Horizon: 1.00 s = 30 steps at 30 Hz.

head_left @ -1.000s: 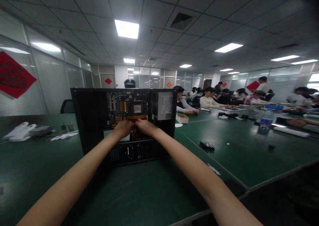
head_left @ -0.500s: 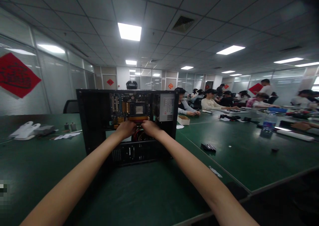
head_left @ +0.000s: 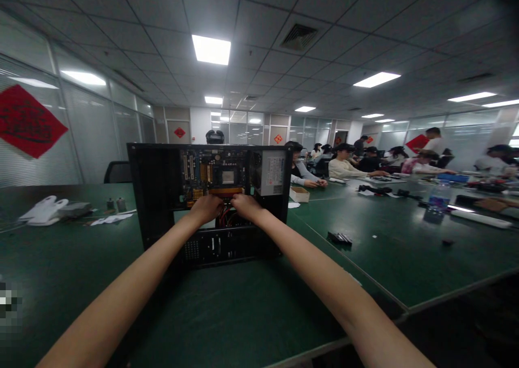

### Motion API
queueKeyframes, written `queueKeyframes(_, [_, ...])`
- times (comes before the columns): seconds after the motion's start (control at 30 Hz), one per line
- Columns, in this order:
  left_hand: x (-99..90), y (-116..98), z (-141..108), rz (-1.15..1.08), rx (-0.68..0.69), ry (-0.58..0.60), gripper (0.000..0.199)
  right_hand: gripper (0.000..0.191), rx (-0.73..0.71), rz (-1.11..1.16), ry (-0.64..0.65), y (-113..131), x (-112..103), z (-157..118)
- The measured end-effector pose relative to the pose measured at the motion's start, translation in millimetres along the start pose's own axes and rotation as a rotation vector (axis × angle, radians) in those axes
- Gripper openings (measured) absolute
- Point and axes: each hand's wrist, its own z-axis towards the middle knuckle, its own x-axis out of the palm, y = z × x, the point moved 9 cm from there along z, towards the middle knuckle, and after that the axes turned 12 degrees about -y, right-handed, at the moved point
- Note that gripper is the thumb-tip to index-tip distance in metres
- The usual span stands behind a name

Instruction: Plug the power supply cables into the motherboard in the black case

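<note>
A black computer case (head_left: 156,195) stands on the green table, its open side facing me. Inside it are a motherboard (head_left: 226,176) and a silver power supply (head_left: 273,173) at the upper right. My left hand (head_left: 207,208) and my right hand (head_left: 245,207) are both inside the case, at the board's lower edge near the orange slots (head_left: 225,191). The fingers of both hands are bent and closed; what they hold is too small or hidden to make out. Red and dark cables (head_left: 229,216) hang just below and between the hands.
White plastic bag (head_left: 46,210), grey box (head_left: 77,210) and papers lie at the left. Right of the case are an open box (head_left: 299,194), a black part (head_left: 339,239) and a bottle (head_left: 438,199). Several people sit farther back around the green table (head_left: 389,265).
Both hands stay at the board's lower edge with hardly any movement. The case appears shifted very slightly to the right in view.
</note>
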Motion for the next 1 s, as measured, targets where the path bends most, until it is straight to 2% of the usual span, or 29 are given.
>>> queueKeyframes(1.0, [-2.5,-1.7,-0.3,0.035,-0.005,-0.020,0.033,0.032,0.026,0.059,-0.003,-9.4,9.0,0.9])
